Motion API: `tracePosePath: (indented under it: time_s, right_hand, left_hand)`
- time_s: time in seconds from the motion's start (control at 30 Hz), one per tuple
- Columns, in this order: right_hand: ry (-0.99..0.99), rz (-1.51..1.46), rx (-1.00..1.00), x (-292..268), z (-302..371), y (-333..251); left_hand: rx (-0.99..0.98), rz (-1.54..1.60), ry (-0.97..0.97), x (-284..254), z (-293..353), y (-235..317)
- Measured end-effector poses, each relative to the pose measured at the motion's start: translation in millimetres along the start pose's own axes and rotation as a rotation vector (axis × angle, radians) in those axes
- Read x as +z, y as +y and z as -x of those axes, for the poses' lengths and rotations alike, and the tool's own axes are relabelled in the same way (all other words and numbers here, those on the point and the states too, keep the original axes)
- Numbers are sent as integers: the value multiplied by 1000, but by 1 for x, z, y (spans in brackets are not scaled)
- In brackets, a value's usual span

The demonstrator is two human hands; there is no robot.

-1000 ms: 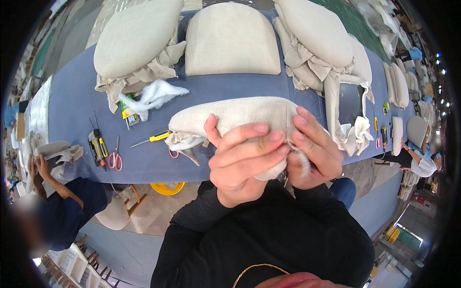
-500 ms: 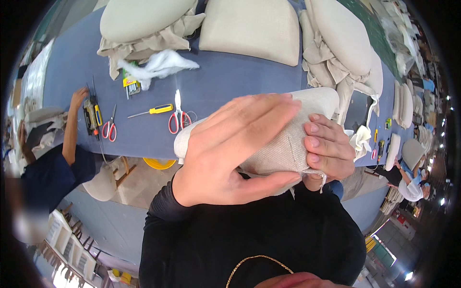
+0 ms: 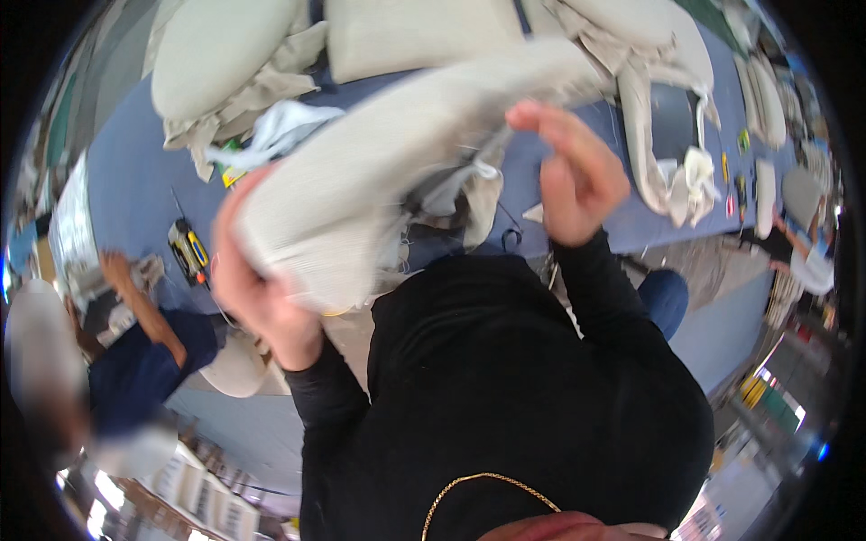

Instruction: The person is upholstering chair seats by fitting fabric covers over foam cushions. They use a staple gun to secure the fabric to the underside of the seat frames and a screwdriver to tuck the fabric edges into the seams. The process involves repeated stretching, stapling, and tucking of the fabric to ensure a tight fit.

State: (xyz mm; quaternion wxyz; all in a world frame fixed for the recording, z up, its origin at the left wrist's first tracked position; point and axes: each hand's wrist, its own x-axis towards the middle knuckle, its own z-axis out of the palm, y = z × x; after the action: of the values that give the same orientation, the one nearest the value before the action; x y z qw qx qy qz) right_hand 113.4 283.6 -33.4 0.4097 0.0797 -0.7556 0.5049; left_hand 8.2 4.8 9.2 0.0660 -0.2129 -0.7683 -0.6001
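Obscuring table (image 3: 126, 185): cushion (image 3: 316, 198) — clamped in left grip (image 3: 257, 288) | right grip (image 3: 579, 180) half-open, empty | fluff (image 3: 278, 131) beyond

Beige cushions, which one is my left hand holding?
The blurred, tilted cushion in the middle, gripped at its near left end by your left hand. The other cushions, at back left, centre and right, lie beyond it on the blue table.

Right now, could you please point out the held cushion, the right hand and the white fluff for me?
Held cushion (image 3: 347, 180): head view, on its pale, motion-blurred face.
Right hand (image 3: 580, 180): head view, on the middle of the hand.
White fluff (image 3: 281, 128): head view, near its middle.
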Motion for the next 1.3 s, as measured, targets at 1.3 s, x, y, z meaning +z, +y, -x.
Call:
tracePosePath:
  time_s: [1.3]
  right_hand:
    - [267,707,1162,-118,313,123]
  left_hand:
    - [431,88,-525,157,-141,4]
